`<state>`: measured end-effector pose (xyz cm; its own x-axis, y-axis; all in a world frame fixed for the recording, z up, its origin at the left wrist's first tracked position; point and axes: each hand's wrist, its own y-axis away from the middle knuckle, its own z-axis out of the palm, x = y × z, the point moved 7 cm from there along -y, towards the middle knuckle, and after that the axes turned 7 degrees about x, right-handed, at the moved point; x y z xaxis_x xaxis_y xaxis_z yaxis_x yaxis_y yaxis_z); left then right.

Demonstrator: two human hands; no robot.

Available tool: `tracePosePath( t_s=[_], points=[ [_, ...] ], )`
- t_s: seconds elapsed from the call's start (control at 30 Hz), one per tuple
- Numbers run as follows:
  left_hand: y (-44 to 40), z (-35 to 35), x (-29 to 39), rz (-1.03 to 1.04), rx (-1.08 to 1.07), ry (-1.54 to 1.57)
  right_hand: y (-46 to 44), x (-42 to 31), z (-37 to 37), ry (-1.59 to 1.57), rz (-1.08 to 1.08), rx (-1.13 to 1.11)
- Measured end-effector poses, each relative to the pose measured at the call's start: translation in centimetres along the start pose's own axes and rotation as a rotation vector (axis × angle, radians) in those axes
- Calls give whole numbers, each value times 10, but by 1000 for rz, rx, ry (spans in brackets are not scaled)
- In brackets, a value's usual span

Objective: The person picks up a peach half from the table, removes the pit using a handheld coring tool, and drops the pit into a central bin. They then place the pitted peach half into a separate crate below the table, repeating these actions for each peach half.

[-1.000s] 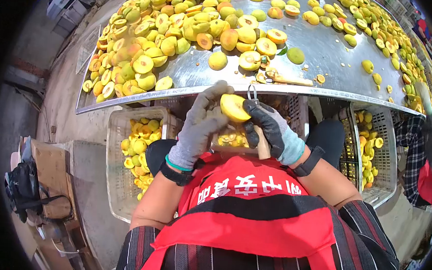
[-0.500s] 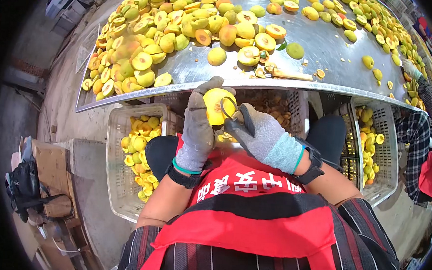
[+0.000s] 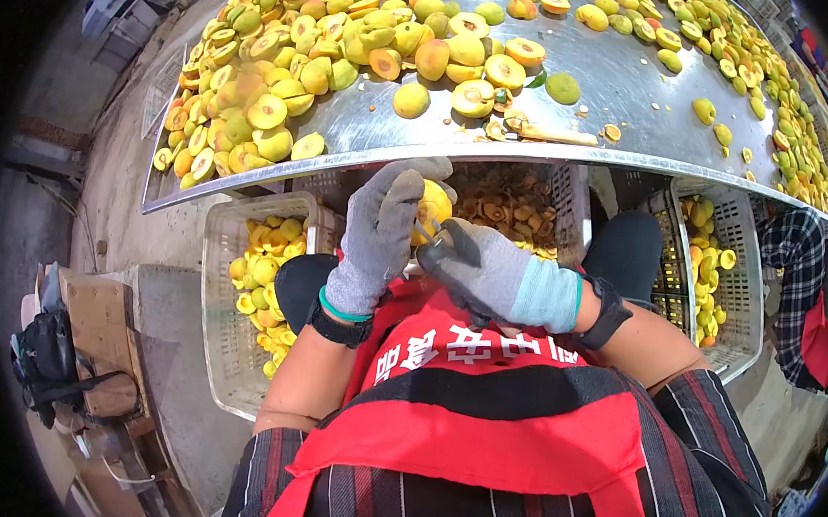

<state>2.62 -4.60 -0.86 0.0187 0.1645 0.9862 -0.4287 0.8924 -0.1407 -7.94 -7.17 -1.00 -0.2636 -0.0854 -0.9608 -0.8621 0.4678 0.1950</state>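
Observation:
My left hand, in a grey glove, is wrapped round a yellow peach half just below the table edge. My right hand, gloved with a light blue cuff, is closed on a small pitting tool. The tool's metal end meets the near side of the fruit; most of it is hidden by fingers. Beneath the hands, a crate holds brown pits and scraps. On the metal table ahead lie many cut peaches.
A light-handled tool lies near the table's front edge. Pale plastic crates with peach halves stand left and right of my legs. A co-worker in a checked sleeve is at far right. Bags rest at left.
My left fingers have closed further over the peach half, hiding more of it. The tool's curved blade, earlier plain against the fruit, is now mostly covered. The co-worker's gloved hand has left the table.

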Motion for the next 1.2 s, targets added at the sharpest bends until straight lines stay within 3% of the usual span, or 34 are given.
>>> tracePosePath(
  t_s=[0.07,0.1,0.17,0.23,0.3,0.37,0.43,0.5,0.6,0.7,0.77,0.83,0.9,0.97,1.03,1.1,1.17,1.2],
  points=[
    [-1,2,-2,-5,-22,26,3,14,12,-260,176,-215],
    [-1,3,-2,2,-4,50,4,14,13,-261,176,-215],
    [0,6,-4,6,14,75,8,14,19,-623,291,-254],
    [-2,7,2,98,51,117,8,12,20,-756,167,-310],
    [-3,8,2,105,51,109,9,15,27,-1159,344,-414],
    [-4,9,-5,76,108,272,11,13,27,-1229,335,-434],
    [-4,17,-6,88,113,333,14,12,25,-1373,460,-438],
    [-8,19,-4,166,173,215,10,19,23,-1442,462,-510],
    [-16,24,-19,110,163,154,9,18,17,-1698,388,-670],
    [-22,30,-38,45,216,143,5,27,14,-1802,347,-664],
    [-23,24,-52,41,353,221,3,30,11,-1833,259,-721],
    [-26,20,-53,75,351,134,2,26,2,-1797,106,-759],
    [-26,10,-68,-153,366,336,-1,33,-10,-1703,33,-633],
    [-17,-15,-34,295,305,-742,-5,54,-20,-1746,132,-515],
    [-10,-57,-26,144,329,-335,-4,74,-27,-1669,320,-298],
    [3,-73,34,528,264,-1009,4,77,-30,-1592,262,-294],
    [3,-144,23,-53,192,-852,12,85,-34,-1571,309,-160],
    [2,-167,31,-98,223,-1058,14,85,-34,-1567,315,-149]
  ],
)
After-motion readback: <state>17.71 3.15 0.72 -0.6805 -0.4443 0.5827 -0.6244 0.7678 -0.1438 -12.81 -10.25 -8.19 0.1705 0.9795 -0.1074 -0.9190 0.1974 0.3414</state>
